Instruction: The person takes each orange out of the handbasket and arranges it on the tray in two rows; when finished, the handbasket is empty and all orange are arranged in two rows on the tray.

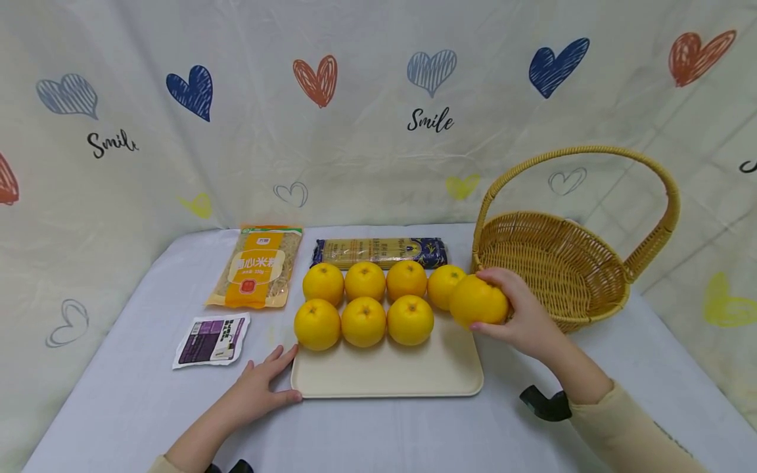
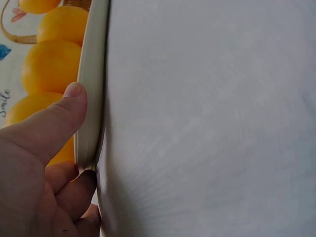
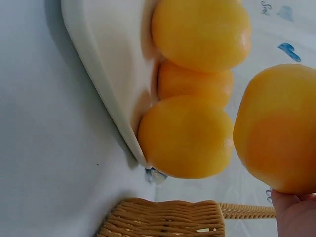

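My right hand [image 1: 523, 315] grips an orange [image 1: 478, 301] between thumb and fingers, raised over the right side of the cream tray [image 1: 390, 380]. In the right wrist view this orange [image 3: 279, 131] hangs apart from those on the tray. Several more oranges [image 1: 363, 322] stand on the tray in two rows, the back row longer. My left hand [image 1: 257, 387] holds the tray's front left corner, thumb along the rim and fingers bent at the side, as the left wrist view shows. The wicker basket [image 1: 552, 263] stands just right of the tray, its handle upright.
Behind the tray lies a long blue and gold packet [image 1: 378, 251]. An orange and clear food bag [image 1: 254, 268] and a small purple and white packet [image 1: 211, 340] lie to the left. A curtain printed with hearts hangs behind the white-covered table [image 1: 378, 433].
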{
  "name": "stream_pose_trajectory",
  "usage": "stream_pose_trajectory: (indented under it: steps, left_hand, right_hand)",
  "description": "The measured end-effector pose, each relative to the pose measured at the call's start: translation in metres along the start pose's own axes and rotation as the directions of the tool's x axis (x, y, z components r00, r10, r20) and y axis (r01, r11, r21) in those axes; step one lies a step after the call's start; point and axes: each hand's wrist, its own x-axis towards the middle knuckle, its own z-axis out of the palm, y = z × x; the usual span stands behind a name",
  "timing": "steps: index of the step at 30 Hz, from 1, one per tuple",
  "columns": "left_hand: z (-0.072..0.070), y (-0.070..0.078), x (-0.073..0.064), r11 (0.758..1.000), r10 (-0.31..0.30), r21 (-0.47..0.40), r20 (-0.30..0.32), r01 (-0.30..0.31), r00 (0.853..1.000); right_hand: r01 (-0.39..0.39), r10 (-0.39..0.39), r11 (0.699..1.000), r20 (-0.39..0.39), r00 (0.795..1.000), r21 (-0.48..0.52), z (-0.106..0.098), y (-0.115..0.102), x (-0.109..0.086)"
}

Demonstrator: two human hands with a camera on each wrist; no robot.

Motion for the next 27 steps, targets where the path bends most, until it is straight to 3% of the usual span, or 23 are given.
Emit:
stream_pose_trajectory:
  steps: [6,12,27]
  left_hand:
    - [-0.001,0.002,-0.001,1.0,-0.001,-0.002,0.0,0.001,1.0]
    - [-0.003,0.003,-0.001,1.0,0.002,0.009,-0.002,-0.002,1.0]
    - [0.0,0.0,0.001,1.0,0.006,0.014,-0.01,-0.006,1.0]
  right_hand:
    - [-0.033,0.033,0.999,0.016,0.999,0.015,0.009,0.005,-0.002]
    - [0.002,-0.002,1.0,0.025,1.0,-0.012,0.017,0.009,-0.004]
    - [-0.021,0.025,0.999,0.091,0.996,-0.04,0.036,0.018,-0.011]
